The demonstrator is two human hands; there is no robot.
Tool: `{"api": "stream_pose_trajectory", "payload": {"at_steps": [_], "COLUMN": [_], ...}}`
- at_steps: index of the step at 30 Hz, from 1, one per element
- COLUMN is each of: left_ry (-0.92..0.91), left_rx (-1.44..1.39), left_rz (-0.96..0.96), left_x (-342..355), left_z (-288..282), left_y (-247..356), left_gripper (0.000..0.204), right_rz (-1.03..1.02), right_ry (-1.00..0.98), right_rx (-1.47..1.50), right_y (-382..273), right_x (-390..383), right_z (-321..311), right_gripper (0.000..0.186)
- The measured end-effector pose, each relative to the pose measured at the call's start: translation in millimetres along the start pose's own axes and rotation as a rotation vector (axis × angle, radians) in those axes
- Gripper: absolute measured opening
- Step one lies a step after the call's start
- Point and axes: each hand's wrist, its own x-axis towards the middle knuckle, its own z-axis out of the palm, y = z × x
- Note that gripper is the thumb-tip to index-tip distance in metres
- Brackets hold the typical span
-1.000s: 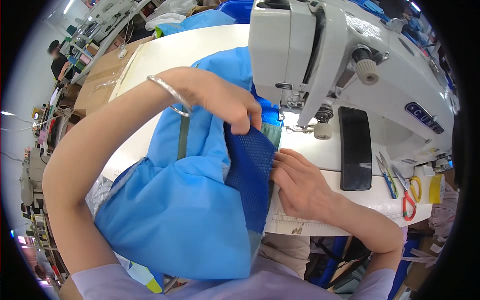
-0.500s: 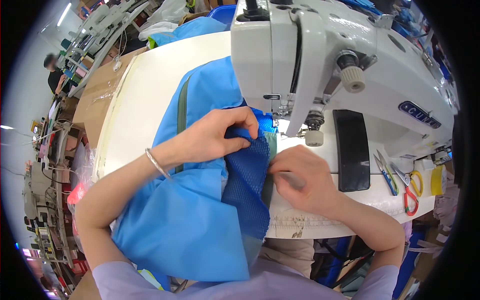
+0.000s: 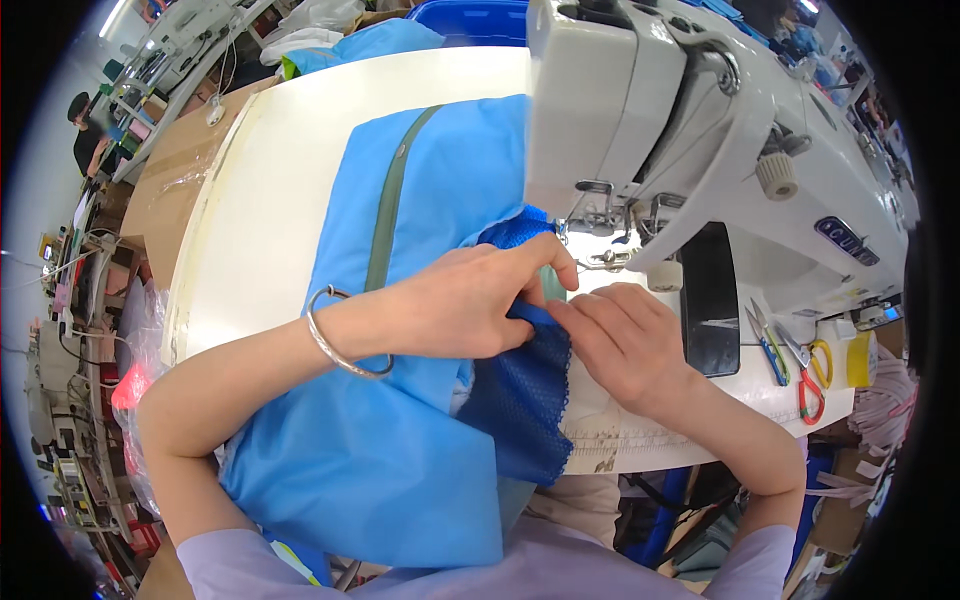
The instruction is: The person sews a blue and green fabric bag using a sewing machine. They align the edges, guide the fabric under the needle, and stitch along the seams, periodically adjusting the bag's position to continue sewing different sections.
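Note:
A light blue fabric piece (image 3: 380, 470) with a dark green zipper (image 3: 392, 205) drapes over the table and down toward my lap. Along its right side runs dark blue mesh fabric (image 3: 520, 410), reaching up under the head of a white sewing machine (image 3: 590, 110). My left hand (image 3: 490, 295), a silver bangle at its wrist, lies over the fabric and pinches the mesh just in front of the presser foot (image 3: 607, 260). With fingertips pressed together, my right hand (image 3: 620, 340) grips the mesh edge close beside it. A bit of pale green fabric (image 3: 551, 284) shows between the hands.
A black phone-like slab (image 3: 712, 300) lies under the machine arm. Right of it are blue-handled snips (image 3: 768, 345), red-and-yellow-handled scissors (image 3: 808, 370) and a yellow tape roll (image 3: 861, 360). A blue bin (image 3: 470, 22) stands behind the white table (image 3: 270, 210). Another person (image 3: 88, 135) is far left.
Both hands have come closer together near the presser foot, the right moving up and slightly right. The upper part of the light blue fabric has shifted, and the head view has moved slightly.

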Motion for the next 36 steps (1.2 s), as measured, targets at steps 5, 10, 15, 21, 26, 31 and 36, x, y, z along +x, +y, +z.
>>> {"api": "stream_pose_trajectory", "payload": {"at_steps": [5, 10, 15, 21, 26, 31, 36], "left_ry": [0.231, 0.311, 0.423, 0.413, 0.415, 0.366, 0.314], "left_rx": [0.261, 0.447, 0.305, 0.019, -0.153, -0.245, -0.131], "left_rz": [0.061, 0.148, 0.123, 0.054, -0.148, -0.240, -0.361], "left_x": [-11, -15, -19, -23, -29, -21, -9], "left_z": [14, 15, 25, 22, 6, -2, -11], "left_y": [1, -6, -7, -6, -11, -4, 9], "left_gripper": [0.036, 0.026, 0.018, 0.020, 0.016, 0.019, 0.022], "right_rz": [0.244, 0.454, 0.669, 0.374, 0.168, 0.181, 0.196], "right_ry": [-0.122, -0.195, -0.215, -0.055, -0.097, -0.179, -0.179], "right_rx": [0.220, 0.480, 0.662, 0.423, 0.010, 0.064, 0.234], "right_y": [-1, -2, -6, -4, 14, 4, 0], "right_x": [13, 14, 17, 8, -13, -10, -11], "right_z": [-16, -13, -13, -7, -2, 0, -7], "right_gripper": [0.022, 0.013, 0.014, 0.017, 0.024, 0.031, 0.031]}}
